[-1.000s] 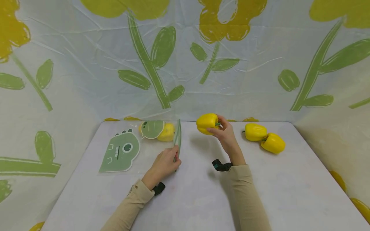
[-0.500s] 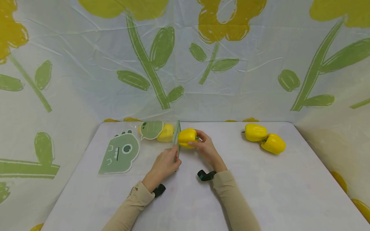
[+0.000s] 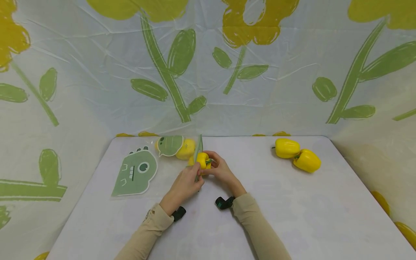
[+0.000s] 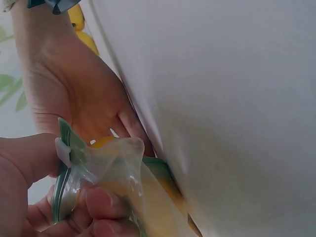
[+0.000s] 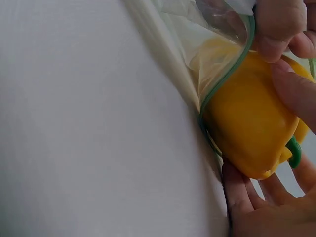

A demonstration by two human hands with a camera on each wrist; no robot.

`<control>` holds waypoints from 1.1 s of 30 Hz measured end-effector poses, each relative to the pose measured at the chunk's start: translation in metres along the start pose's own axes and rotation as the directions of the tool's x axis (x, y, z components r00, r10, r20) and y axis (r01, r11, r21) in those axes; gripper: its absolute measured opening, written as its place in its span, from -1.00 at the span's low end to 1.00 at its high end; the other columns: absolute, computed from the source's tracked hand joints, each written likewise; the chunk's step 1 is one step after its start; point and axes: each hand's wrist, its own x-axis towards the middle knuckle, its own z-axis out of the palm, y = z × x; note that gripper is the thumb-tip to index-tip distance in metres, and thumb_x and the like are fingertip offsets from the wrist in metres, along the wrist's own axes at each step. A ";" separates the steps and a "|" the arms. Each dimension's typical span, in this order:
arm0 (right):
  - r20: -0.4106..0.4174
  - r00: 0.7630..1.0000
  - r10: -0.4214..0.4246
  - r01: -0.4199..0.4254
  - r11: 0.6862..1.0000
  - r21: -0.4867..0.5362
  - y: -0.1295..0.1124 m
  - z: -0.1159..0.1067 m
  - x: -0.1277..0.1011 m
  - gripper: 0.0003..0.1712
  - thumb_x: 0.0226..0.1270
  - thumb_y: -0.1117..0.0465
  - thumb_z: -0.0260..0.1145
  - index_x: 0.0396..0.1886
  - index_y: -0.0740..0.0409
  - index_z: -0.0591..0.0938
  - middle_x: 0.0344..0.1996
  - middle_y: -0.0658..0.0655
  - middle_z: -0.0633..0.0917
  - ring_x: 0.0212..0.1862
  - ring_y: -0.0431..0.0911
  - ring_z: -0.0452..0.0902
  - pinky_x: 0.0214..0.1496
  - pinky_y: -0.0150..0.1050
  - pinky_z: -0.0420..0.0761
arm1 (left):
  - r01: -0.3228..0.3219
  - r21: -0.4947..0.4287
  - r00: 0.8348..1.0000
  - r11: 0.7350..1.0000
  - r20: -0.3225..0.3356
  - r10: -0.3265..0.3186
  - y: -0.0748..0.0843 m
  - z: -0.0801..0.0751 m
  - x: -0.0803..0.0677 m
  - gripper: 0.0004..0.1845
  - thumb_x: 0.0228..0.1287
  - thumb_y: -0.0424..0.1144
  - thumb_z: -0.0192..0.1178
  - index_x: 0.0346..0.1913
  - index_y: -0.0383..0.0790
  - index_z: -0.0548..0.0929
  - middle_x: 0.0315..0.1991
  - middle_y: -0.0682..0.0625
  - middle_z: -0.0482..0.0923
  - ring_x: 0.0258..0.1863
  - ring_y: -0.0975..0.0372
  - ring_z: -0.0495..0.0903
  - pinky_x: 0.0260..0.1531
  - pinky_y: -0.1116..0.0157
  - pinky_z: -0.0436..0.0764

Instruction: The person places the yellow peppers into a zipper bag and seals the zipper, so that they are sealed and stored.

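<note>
A clear zip bag (image 3: 169, 173) printed with a green cartoon monster lies flat on the table, its green-edged mouth facing right. My left hand (image 3: 184, 182) pinches the bag's edge at the mouth and lifts it. My right hand (image 3: 223, 171) holds a yellow bell pepper (image 5: 254, 113) by its stem end; the pepper is partly inside the mouth, as the right wrist view shows. Another yellow bell pepper (image 3: 186, 150) lies deeper in the bag, partly behind a green print. In the left wrist view the bag's film (image 4: 118, 163) covers much of the held pepper.
Two more yellow bell peppers (image 3: 287, 148) (image 3: 307, 161) lie touching each other at the right of the white table (image 3: 292, 213). A cloth with printed flowers (image 3: 279, 79) hangs behind the table's back edge and at both sides.
My right hand has brought the bell pepper left and down from above the table, and it has entered the bag's mouth. My left hand has stayed at the bag's edge.
</note>
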 end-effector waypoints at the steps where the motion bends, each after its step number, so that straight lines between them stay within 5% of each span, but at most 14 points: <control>1: -0.006 1.000 -0.017 0.017 1.000 -0.020 0.005 0.000 0.001 -0.18 0.11 0.49 0.41 0.40 0.18 0.37 0.28 0.23 0.45 0.03 0.02 0.51 0.08 -0.24 0.49 | -0.006 -0.004 1.000 1.000 -0.004 0.006 0.000 0.000 0.000 -0.72 0.02 -0.49 0.27 -0.39 -0.18 0.35 -0.56 0.08 0.34 -0.57 0.24 0.36 -0.57 0.32 0.36; 10: 0.035 0.998 -0.056 0.060 0.988 -0.139 0.000 0.001 0.001 -0.13 0.14 0.45 0.41 0.47 0.18 0.30 0.17 0.30 0.51 -0.06 0.03 0.51 0.01 -0.20 0.51 | -0.005 -0.007 1.000 1.000 -0.001 0.005 0.000 -0.002 0.000 -0.71 0.03 -0.44 0.31 -0.37 -0.18 0.36 -0.56 0.10 0.32 -0.57 0.23 0.34 -0.54 0.33 0.35; 17: 0.000 1.000 0.007 -0.007 0.994 -0.109 0.003 -0.004 -0.001 -0.21 0.16 0.46 0.40 0.40 0.22 0.33 0.23 0.31 0.49 0.13 0.14 0.52 0.16 -0.05 0.51 | 0.011 -0.022 1.000 1.000 0.011 -0.011 0.000 -0.002 0.000 -0.70 0.04 -0.43 0.31 -0.37 -0.17 0.35 -0.59 0.12 0.23 -0.62 0.28 0.26 -0.61 0.35 0.28; 26: 0.003 0.999 -0.038 0.038 0.995 -0.095 0.002 -0.002 -0.002 -0.30 0.16 0.51 0.38 0.31 0.36 0.38 0.16 0.44 0.51 0.10 0.27 0.53 0.06 -0.17 0.59 | -0.016 -0.020 1.000 1.000 0.006 0.016 -0.002 -0.002 0.001 -0.72 0.02 -0.44 0.31 -0.37 -0.18 0.37 -0.57 0.10 0.30 -0.61 0.27 0.30 -0.59 0.36 0.32; 33: -0.123 0.991 0.062 -0.071 0.995 -0.076 -0.001 -0.011 -0.005 -0.54 0.21 0.45 0.30 0.15 0.39 0.57 -0.02 0.37 0.65 -0.06 0.11 0.64 -0.06 -0.25 0.62 | -0.014 -0.032 1.000 0.999 0.016 0.014 -0.003 -0.002 0.002 -0.73 0.01 -0.45 0.29 -0.37 -0.17 0.37 -0.59 0.12 0.26 -0.63 0.28 0.28 -0.61 0.36 0.30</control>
